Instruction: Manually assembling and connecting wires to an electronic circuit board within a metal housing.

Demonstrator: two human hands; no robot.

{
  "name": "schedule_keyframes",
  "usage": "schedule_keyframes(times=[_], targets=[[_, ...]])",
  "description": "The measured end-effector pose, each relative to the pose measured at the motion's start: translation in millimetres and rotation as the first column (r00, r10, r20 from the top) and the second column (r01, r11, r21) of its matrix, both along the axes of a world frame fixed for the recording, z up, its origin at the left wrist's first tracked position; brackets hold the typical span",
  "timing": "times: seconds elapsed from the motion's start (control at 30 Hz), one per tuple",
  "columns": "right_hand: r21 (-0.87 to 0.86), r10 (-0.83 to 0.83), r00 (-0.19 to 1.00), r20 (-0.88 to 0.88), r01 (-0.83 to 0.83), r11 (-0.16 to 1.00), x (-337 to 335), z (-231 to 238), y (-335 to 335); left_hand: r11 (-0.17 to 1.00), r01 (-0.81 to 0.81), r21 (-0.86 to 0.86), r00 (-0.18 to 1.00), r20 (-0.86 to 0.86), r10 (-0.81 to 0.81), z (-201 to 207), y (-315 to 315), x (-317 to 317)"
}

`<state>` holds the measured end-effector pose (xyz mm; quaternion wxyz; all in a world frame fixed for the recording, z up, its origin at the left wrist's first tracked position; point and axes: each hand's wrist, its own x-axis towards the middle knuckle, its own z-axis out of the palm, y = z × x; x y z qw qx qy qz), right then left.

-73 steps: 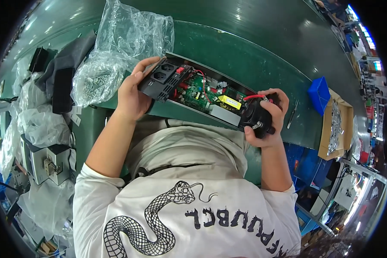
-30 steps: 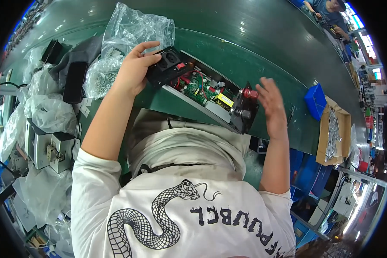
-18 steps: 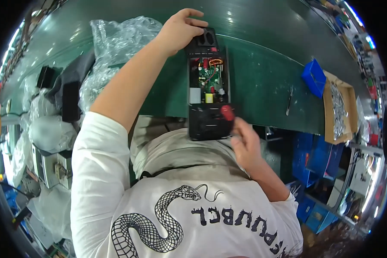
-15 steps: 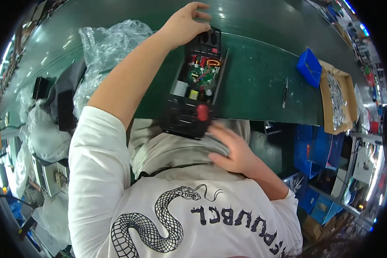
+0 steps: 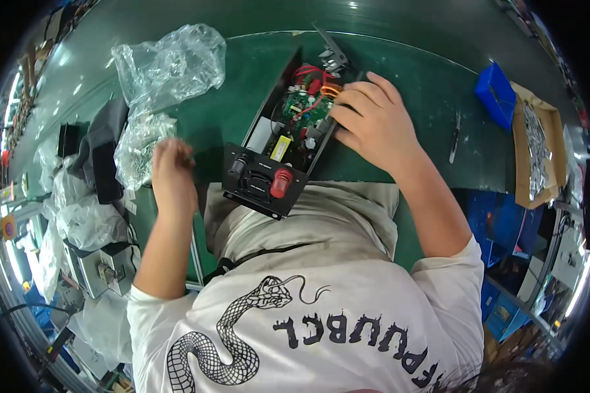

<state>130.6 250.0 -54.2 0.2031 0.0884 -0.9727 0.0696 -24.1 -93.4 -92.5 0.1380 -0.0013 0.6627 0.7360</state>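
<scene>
An open power inverter [image 5: 308, 118] with a black case lies at an angle on the green bench, its near end overhanging the front edge above my lap. Inside are a green circuit board, red wires, a copper-wound ring and a yellow-labelled part. The near end plate [image 5: 255, 187] carries a red and a black terminal knob. At the far end, another panel [image 5: 333, 52] stands tilted away from the case. My right hand [image 5: 377, 124] grips the case's right wall, fingers bent over its edge. My left hand [image 5: 175, 173] is beside crumpled clear plastic [image 5: 141, 150], fingers curled and blurred.
A clear plastic bag [image 5: 170, 69] lies at the far left of the bench. To the right are a thin dark tool [image 5: 455, 137], a blue bin [image 5: 495, 96] and a cardboard box [image 5: 557, 144] of small metal parts. Wrapped units [image 5: 88, 226] stand left.
My left hand has left the inverter's far end and come down to the left. My right hand has moved up onto the case's right wall. The inverter has turned, and its far panel now tilts away.
</scene>
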Motion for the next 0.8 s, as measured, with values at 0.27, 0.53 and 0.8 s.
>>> schedule_keyframes(times=[0.27,0.53,0.8], targets=[[0.019,0.224,0.974,-0.042,-0.223,0.975,29.8,-1.2,-64.8,0.954,0.287,0.090,0.953,0.076,-0.294,28.0,-9.5,79.2],[-0.034,0.153,0.975,0.160,-0.149,0.988,36.9,12.7,-76.4,0.955,0.274,0.114,0.916,0.270,-0.295,46.8,11.0,73.4],[0.001,0.124,0.992,0.012,-0.124,0.992,37.4,0.1,-75.6,0.960,0.267,0.088,0.950,0.146,-0.277,33.2,13.9,84.1]])
